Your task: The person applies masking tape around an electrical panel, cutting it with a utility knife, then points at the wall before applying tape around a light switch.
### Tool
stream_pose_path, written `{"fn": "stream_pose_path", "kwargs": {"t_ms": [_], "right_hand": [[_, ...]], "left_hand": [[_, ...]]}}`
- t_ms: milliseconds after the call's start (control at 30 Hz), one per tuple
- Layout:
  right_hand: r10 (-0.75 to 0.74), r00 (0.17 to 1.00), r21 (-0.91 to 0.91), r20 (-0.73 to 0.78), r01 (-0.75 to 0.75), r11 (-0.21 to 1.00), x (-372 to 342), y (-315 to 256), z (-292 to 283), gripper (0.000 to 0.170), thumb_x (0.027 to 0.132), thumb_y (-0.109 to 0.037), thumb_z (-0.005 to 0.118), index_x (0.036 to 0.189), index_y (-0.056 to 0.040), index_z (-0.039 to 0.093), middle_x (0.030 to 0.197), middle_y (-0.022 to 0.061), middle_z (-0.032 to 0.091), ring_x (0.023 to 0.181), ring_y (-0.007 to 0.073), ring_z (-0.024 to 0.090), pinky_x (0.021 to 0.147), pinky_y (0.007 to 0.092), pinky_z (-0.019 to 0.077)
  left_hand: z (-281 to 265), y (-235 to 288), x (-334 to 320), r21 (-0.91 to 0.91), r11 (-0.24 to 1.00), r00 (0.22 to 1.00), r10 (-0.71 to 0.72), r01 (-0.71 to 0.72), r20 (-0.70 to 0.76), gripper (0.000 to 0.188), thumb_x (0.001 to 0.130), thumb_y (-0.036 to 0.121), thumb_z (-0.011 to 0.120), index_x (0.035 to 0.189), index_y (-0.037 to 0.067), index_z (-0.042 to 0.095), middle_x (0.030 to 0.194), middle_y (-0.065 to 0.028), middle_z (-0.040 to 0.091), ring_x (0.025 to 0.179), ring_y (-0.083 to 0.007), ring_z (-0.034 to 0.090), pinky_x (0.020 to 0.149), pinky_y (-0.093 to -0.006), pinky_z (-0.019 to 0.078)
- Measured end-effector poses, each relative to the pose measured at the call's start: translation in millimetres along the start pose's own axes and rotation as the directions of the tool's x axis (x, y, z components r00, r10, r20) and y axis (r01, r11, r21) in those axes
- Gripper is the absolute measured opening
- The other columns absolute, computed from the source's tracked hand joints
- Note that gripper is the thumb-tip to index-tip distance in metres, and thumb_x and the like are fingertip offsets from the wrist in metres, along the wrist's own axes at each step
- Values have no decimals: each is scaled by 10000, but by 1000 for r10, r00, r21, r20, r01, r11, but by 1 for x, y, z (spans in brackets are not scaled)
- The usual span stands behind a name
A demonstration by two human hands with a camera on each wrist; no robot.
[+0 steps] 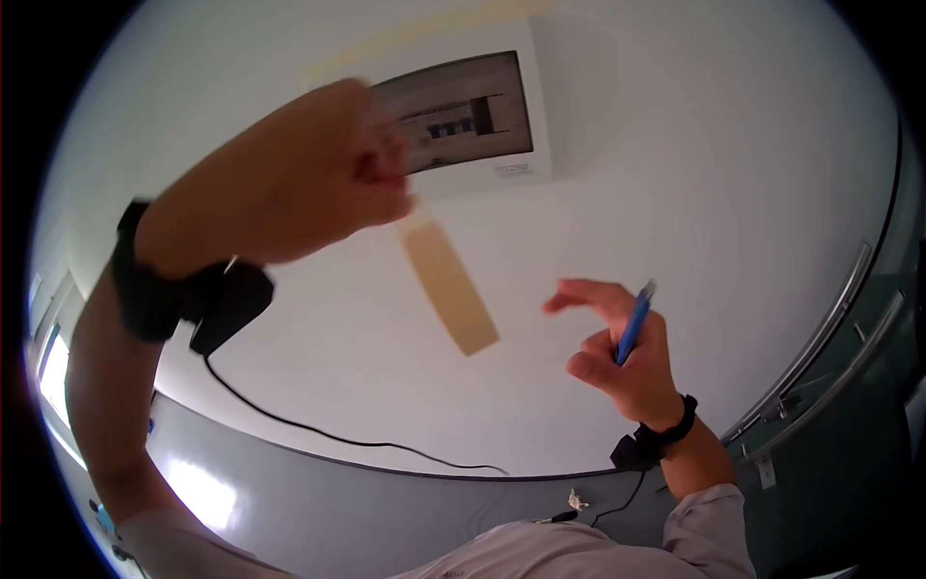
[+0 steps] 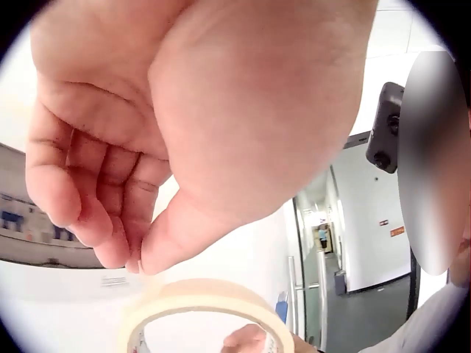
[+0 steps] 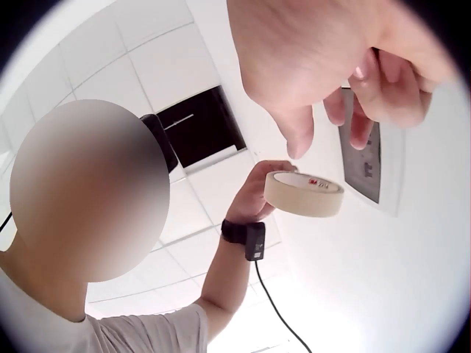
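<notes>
A roll of beige masking tape (image 1: 450, 288) (image 2: 202, 294) (image 3: 305, 198) hangs below my left hand (image 1: 289, 183) (image 2: 184, 125) (image 3: 254, 195). Thumb and fingertips of that hand pinch the tape at the roll's upper end, with a short pale stretch between them and the roll. Lower and to the right is my right hand (image 1: 627, 357) (image 3: 331, 66), apart from the roll. It holds a blue pen (image 1: 634, 325) in the crook of the thumb, with the index finger stretched toward the roll and the other fingers curled. The right wrist view does not show the pen.
On the white wall (image 1: 666, 232) is a white-framed panel (image 1: 542, 116) with a dark window, partly behind my left hand. A yellowish strip (image 1: 424, 37) runs along its top. Metal door handles (image 1: 820, 338) are at the right. Black cables (image 1: 338, 441) hang from both wrist cameras.
</notes>
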State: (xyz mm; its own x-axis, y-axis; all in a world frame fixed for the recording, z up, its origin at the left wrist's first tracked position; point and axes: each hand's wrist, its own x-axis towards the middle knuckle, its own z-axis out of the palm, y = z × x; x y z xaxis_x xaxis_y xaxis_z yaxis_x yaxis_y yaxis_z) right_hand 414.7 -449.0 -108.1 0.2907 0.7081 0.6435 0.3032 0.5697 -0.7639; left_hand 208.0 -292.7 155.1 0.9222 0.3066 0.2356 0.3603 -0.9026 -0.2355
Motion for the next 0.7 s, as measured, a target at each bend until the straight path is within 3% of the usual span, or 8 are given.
{"fn": "stream_pose_path", "kwargs": {"t_ms": [167,267,333,367,400,500,633,700], "right_hand": [[-233,965,1,-122,235,972,12,-17,-3,607,966,-108,813,1505,0,557,1473,152,675,516,-40,336,514,165,310],[-224,961,6,-165,228,974,27,-20,-9,551,985,-102,783,1482,13,572,1449,137,682,532,-37,366,526,177,323],[-202,964,-27,-170,200,979,37,-23,-12,525,998,-135,775,1459,31,588,1421,126,679,543,-35,400,534,190,338],[-209,953,-57,-221,201,978,42,-26,-9,467,1008,-174,773,1402,33,632,1121,48,724,556,-23,402,538,208,326],[-214,950,-66,-226,204,977,45,-28,-12,467,1008,-174,773,1402,33,632,1121,48,724,556,-23,402,538,208,326],[-149,948,-121,-281,119,985,56,-40,-16,321,1028,-219,759,1250,8,715,689,-90,485,597,5,381,549,232,297],[-287,884,-323,-370,167,932,69,-50,-23,316,1057,-284,731,985,23,750,712,-46,579,661,34,467,595,248,370],[-336,861,-351,-383,201,915,80,-49,-30,359,1061,-313,726,954,28,747,723,-24,617,668,49,498,614,252,398]], "left_hand": [[-2,41,50,2,947,937,319,-322,-143,216,933,150,754,883,-60,740,635,-68,653,545,-159,602,557,-327,487],[-14,61,71,-33,960,954,273,-279,-123,228,938,157,760,890,-65,745,695,-88,686,602,-144,624,600,-327,508],[-30,62,88,12,938,928,346,-348,-137,210,992,218,764,983,9,743,822,-128,747,737,-247,710,723,-350,564],[-51,68,87,-38,944,944,329,-328,15,238,1009,232,747,1073,4,769,904,-136,764,820,-242,714,767,-353,562],[-63,76,86,-82,951,937,307,-297,167,290,1026,247,731,1162,-1,795,985,-145,781,903,-236,718,810,-356,559],[-62,71,103,-35,912,908,411,-409,84,215,1028,170,698,1061,-30,768,915,-138,751,827,-216,671,732,-381,530],[-51,63,113,-95,819,824,565,-566,-44,184,1013,110,693,913,-44,700,823,-130,700,779,-215,629,694,-383,499],[-49,65,118,-90,844,849,523,-528,-76,183,1012,108,693,905,-41,690,811,-128,691,767,-220,618,690,-384,493]]}}
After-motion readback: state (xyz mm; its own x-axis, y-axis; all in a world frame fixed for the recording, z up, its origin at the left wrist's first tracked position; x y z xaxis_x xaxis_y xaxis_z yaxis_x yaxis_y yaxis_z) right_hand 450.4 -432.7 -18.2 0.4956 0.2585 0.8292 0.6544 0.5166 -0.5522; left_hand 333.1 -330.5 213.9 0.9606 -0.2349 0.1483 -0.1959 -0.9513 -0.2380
